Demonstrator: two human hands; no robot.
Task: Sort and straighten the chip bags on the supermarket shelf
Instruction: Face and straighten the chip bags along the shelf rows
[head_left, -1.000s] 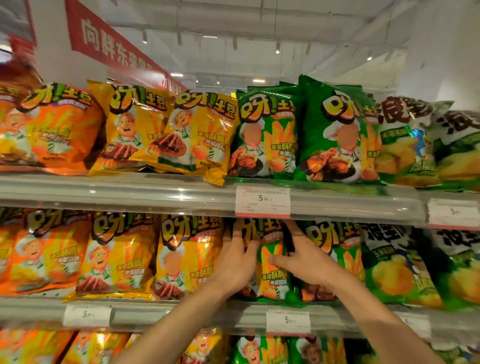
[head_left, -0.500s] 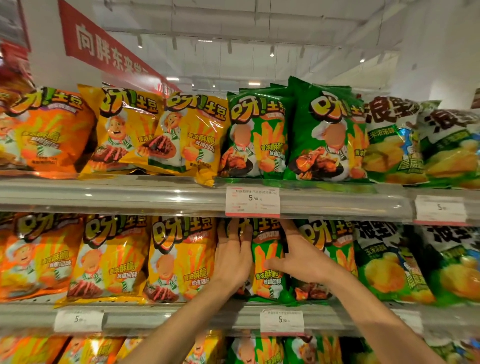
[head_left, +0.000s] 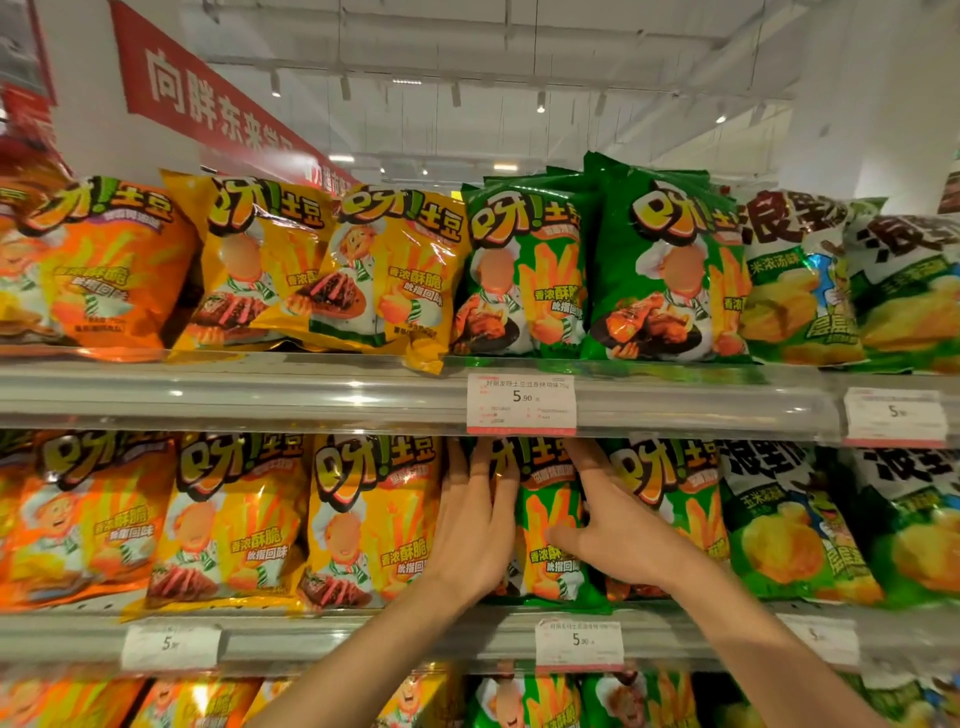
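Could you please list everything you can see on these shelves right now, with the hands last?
orange chip bags: two fronts, far left of top and middle shelves.
yellow chip bags: four fronts, two per shelf, right of the orange.
green chip bags: four fronts, two on top shelf, two on middle.
corn-flavour bags: four fronts, green and white, far right.
bottom-shelf bags: several, partly cut off.
price tags: five, white, on shelf rails.
red banner: one, upper left.
left hand: flat on a middle-shelf green bag.
right hand: fingers at that bag's right edge.
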